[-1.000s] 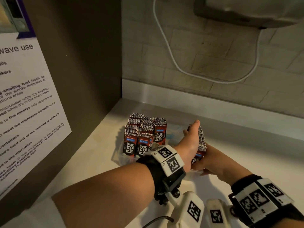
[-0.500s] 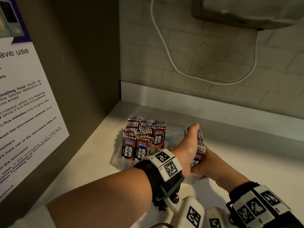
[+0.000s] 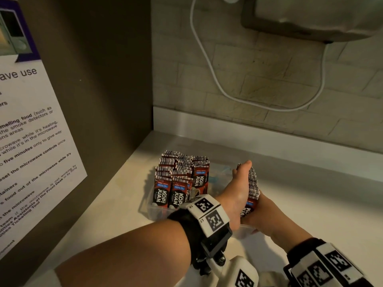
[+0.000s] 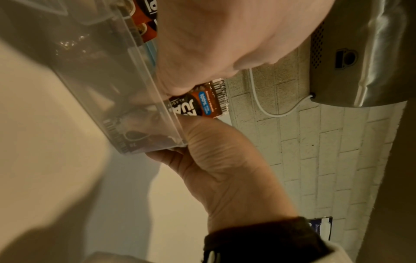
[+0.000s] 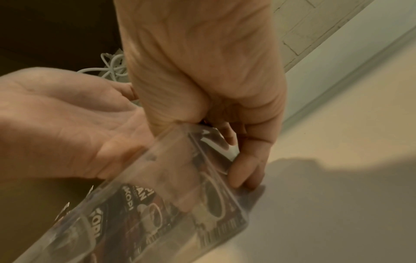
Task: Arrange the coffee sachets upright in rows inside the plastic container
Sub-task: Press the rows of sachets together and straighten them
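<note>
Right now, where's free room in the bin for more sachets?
Bare floor in the bin between the left rows and the stack both hands hold. Left side is packed; right end is crowded by hands.

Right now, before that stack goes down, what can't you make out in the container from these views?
- Head view: the bottom of the held sachet stack and the right end of the plastic container are hidden by the left hand and right hand.
- Left wrist view: the stack count is blocked by the palm.
- Right wrist view: the prints seen through the clear wall are blurred.
- The paper notice is cut off at the left edge.
</note>
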A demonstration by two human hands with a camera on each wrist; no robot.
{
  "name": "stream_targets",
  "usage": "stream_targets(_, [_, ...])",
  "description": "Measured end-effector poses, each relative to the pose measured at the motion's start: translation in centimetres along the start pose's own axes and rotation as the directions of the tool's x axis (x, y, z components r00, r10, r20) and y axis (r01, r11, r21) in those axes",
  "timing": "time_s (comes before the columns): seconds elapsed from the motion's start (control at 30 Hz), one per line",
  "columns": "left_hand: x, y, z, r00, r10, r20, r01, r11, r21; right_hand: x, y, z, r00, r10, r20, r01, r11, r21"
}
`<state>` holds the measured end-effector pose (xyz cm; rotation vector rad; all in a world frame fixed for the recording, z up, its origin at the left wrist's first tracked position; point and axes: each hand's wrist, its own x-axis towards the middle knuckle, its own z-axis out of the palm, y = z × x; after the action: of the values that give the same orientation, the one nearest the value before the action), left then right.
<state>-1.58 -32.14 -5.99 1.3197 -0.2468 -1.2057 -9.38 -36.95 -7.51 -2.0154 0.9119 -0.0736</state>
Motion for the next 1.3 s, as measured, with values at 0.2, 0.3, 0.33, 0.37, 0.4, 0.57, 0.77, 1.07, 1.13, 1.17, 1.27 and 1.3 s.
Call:
stream_targets(0.2, [0.1,-0.3,0.3,0.999,-0.002,-0.046,0.004,0.999,0.040,0.0,0.1,0.1,1.000,0.001,-0.004,-0.001,1.000,0.006])
stream_targets(0.3, [-0.1,-0.2,0.3,0.998,-0.005,-0.065,0.015,0.988,0.153,0.0,0.1,-0.1,0.999,0.024,0.033,-0.026,0.997,0.073])
stream_targets(0.33, [0.1,-0.3,0.2,0.998,0.010,-0.066,0.001,0.985,0.170,0.0,0.2,-0.3,0.998,0.029,0.050,-0.034,0.993,0.111])
stream_targets(0.37, [0.3,-0.4,0.1,0.997,0.022,-0.068,-0.010,0.984,0.178,0.0,0.3,-0.5,0.997,0.029,0.065,-0.038,0.987,0.154])
stream_targets(0.4, [0.4,-0.5,0.1,0.997,0.030,-0.072,-0.016,0.982,0.190,-0.1,0.4,-0.7,0.997,0.019,0.078,-0.034,0.980,0.194])
stream_targets(0.57, [1.4,-0.8,0.0,0.998,0.010,-0.065,0.002,0.983,0.185,-0.2,0.3,-2.0,0.988,-0.079,0.134,0.019,0.918,0.396])
stream_targets(0.77, [2.2,-0.7,0.2,0.994,0.046,-0.100,-0.030,0.988,0.153,-0.3,-0.2,-1.9,0.975,-0.176,0.133,0.103,0.894,0.436])
stream_targets(1.07, [3.2,-1.7,0.6,0.993,0.082,-0.087,-0.062,0.976,0.209,-0.2,-0.1,-1.6,0.982,-0.154,0.108,0.094,0.898,0.429])
stream_targets(1.13, [3.4,-1.8,0.7,0.992,0.090,-0.084,-0.069,0.972,0.222,-0.3,-0.1,-1.7,0.982,-0.154,0.111,0.092,0.896,0.434])
stream_targets(1.17, [3.4,-1.7,0.6,0.993,0.087,-0.083,-0.067,0.974,0.217,-0.4,-0.1,-1.7,0.981,-0.154,0.114,0.090,0.896,0.434])
stream_targets(1.27, [3.4,-1.7,0.4,0.993,0.095,-0.076,-0.078,0.975,0.208,-0.5,-0.3,-1.6,0.984,-0.144,0.106,0.087,0.904,0.419])
stream_targets(1.3, [3.4,-1.7,0.4,0.993,0.095,-0.075,-0.078,0.975,0.208,-0.5,-0.4,-1.6,0.985,-0.140,0.102,0.086,0.906,0.415])
